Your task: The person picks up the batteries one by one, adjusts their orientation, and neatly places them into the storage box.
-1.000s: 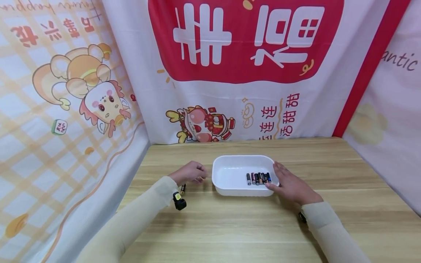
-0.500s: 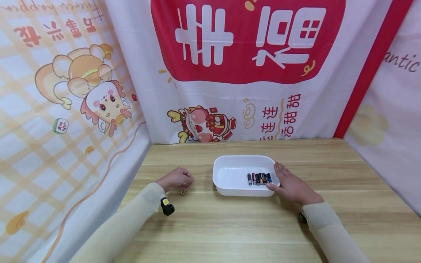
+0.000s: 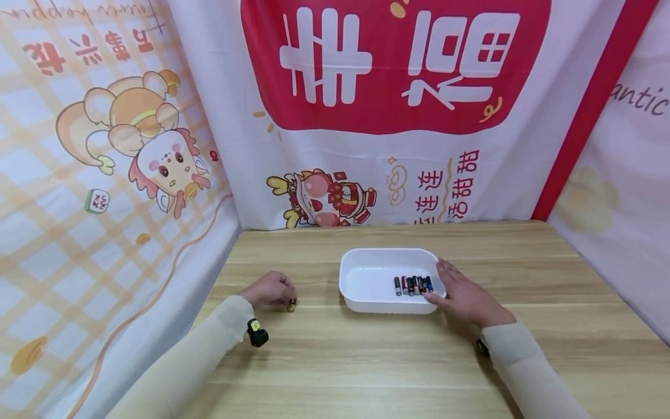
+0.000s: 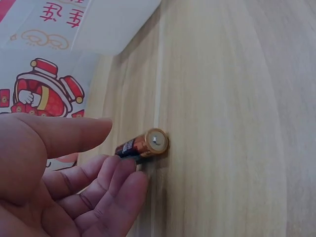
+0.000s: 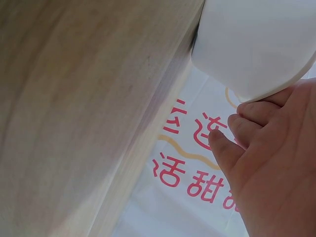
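A copper-and-black battery (image 4: 143, 144) lies on the table at the left, its button end showing. My left hand (image 3: 272, 290) reaches to it; in the left wrist view the fingertips (image 4: 129, 168) are right at its side, while the thumb (image 4: 81, 134) stands apart above. A white plastic tub (image 3: 366, 304) stands mid-table with several batteries (image 3: 413, 285) lined up side by side in its right part. My right hand (image 3: 466, 297) rests on the tub's right end, fingers fairly straight along the rim and thumb at the front corner.
The wooden table (image 3: 366, 361) runs back to a printed cloth (image 3: 314, 139) hanging behind it. Another patterned cloth (image 3: 104, 244) borders the left side, and a pale cloth (image 3: 623, 221) hangs at the right.
My left hand has moved left and down from beside the tub to the lone battery, which now shows at its fingertips. The right hand has stayed on the tub.
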